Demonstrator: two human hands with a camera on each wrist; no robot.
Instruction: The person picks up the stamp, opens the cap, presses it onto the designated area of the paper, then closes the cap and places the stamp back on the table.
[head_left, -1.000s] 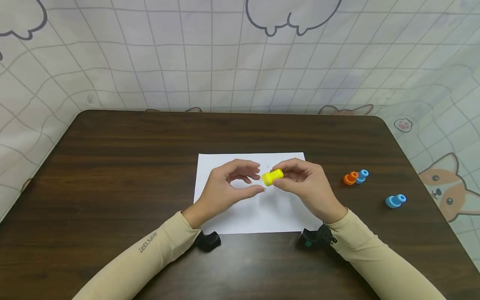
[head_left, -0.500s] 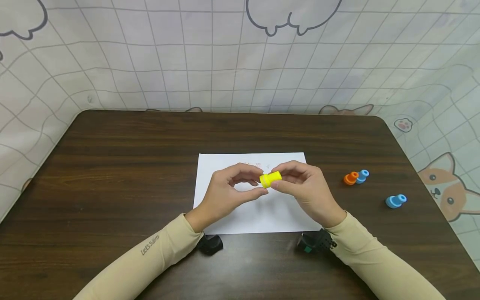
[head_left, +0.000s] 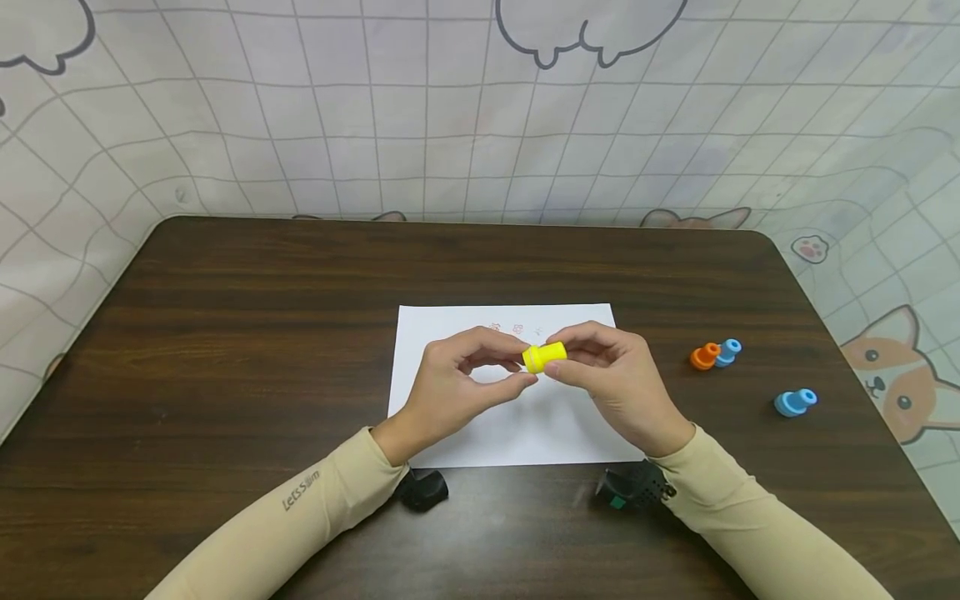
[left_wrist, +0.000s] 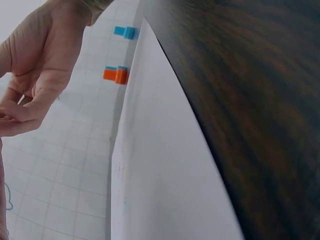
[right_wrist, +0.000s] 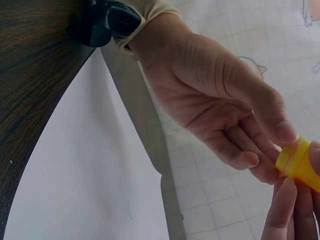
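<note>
Above the white sheet of paper [head_left: 517, 400] lying on the dark wooden table [head_left: 225, 333], both hands meet around a small yellow plastic stamper [head_left: 544, 357], a short cylinder lying sideways in the air over the sheet's upper middle. The right hand [head_left: 611, 383] pinches its body between thumb and fingertips; the left hand [head_left: 457, 387] has thumb and forefinger closed on its wider near end. In the right wrist view the left hand's thumb tip [right_wrist: 285, 131] presses on the yellow rim. Faint red marks [head_left: 506, 327] show near the paper's far edge. Right of the paper lie an orange stamper [head_left: 703, 357] touching a blue one [head_left: 727, 352], and another blue stamper [head_left: 793, 403] farther right and nearer.
</note>
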